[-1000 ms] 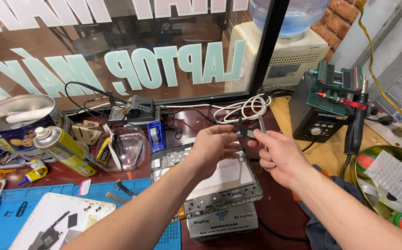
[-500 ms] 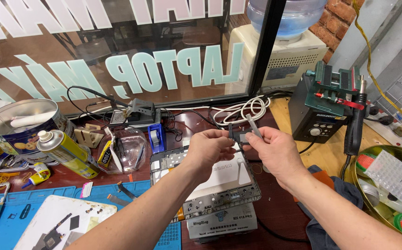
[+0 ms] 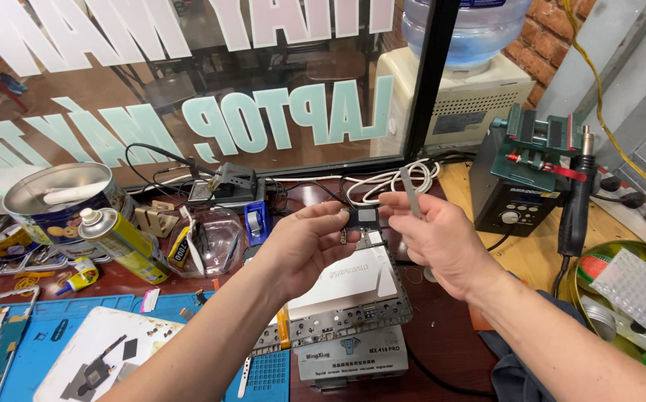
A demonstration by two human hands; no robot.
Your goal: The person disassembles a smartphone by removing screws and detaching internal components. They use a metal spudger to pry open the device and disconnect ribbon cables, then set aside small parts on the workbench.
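My left hand [image 3: 309, 246] holds a small dark circuit board [image 3: 362, 220] up at chest height, pinched between thumb and fingers. My right hand [image 3: 436, 238] is just to the right of it and grips a thin flat metal blade [image 3: 411, 190] that points upward. Both hands hover above a grey heating platform [image 3: 353, 298] with a pale plate on top, which stands on the dark red table.
A yellow spray can [image 3: 118, 244], a round tin [image 3: 59, 201] and a clear dome cover [image 3: 211, 238] sit at the left. Blue work mats [image 3: 77, 327] lie at the front left. A soldering station [image 3: 524, 186] with a hot-air handle [image 3: 580, 201] stands at the right. White cable [image 3: 390, 182] coils behind.
Both hands have lifted slightly with the small board. My right hand has drawn a little away from it, and the metal blade now stands upright.
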